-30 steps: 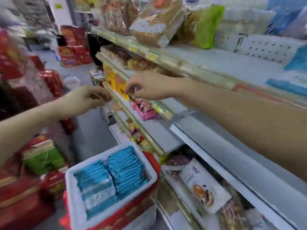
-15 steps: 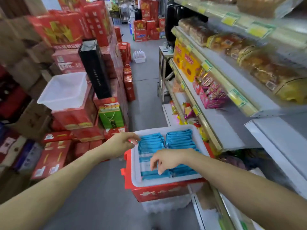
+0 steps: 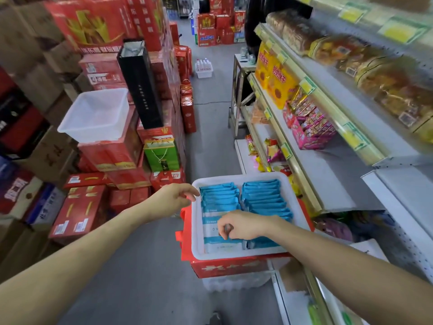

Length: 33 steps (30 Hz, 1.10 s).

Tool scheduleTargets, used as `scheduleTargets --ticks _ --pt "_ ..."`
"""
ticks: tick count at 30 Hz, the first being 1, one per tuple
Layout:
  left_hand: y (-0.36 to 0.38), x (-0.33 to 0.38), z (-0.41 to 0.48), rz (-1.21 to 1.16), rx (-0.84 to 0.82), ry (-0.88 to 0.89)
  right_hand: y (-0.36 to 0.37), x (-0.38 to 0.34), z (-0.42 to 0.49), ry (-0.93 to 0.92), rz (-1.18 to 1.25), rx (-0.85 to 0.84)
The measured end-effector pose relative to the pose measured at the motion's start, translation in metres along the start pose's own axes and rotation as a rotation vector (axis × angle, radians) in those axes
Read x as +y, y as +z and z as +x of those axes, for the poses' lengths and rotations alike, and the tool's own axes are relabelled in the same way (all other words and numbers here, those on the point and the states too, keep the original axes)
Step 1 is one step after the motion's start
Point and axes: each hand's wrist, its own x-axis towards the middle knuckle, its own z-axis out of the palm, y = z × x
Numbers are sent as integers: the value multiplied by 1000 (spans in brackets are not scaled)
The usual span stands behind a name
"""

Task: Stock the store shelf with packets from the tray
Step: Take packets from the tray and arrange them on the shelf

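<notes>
A white tray [image 3: 196, 231] sits on a red box in the aisle, filled with two rows of blue packets [image 3: 264, 198]. My right hand [image 3: 243, 225] is over the near left row, fingers curled down onto a blue-and-white packet [image 3: 212, 227]; whether it grips it is unclear. My left hand [image 3: 174, 199] hovers at the tray's far left corner, fingers loosely curled, holding nothing. The store shelf [image 3: 328, 174] runs along the right, with a bare grey stretch beside pink packets [image 3: 309, 127].
Stacks of red cartons [image 3: 79, 212] and an empty white tub [image 3: 96, 116] line the left of the aisle. A green gift bag [image 3: 161, 153] stands behind the tray. Yellow packs [image 3: 274, 78] and bread [image 3: 351, 59] fill the shelves on the right. Grey floor lies between.
One second ago both hands were up at the shelf by the pink packets. They dropped to the tray; since half a second ago the right hand's fingers have curled down onto a packet.
</notes>
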Motion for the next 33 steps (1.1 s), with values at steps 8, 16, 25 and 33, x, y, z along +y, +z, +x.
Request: scheduleTargets --ticks 8,16,25,33 --pt "2 -8 13 6 1 5 4 -5 5 -6 -79 -161" --pt "7 -12 20 -22 -36 12 4 -12 10 -46 -191 -149" --pt "18 -2 48 20 -100 24 -84 -15 -20 35 -119 90" --pt "72 8 74 248 -343 86 -152 4 -81 156 -66 327"
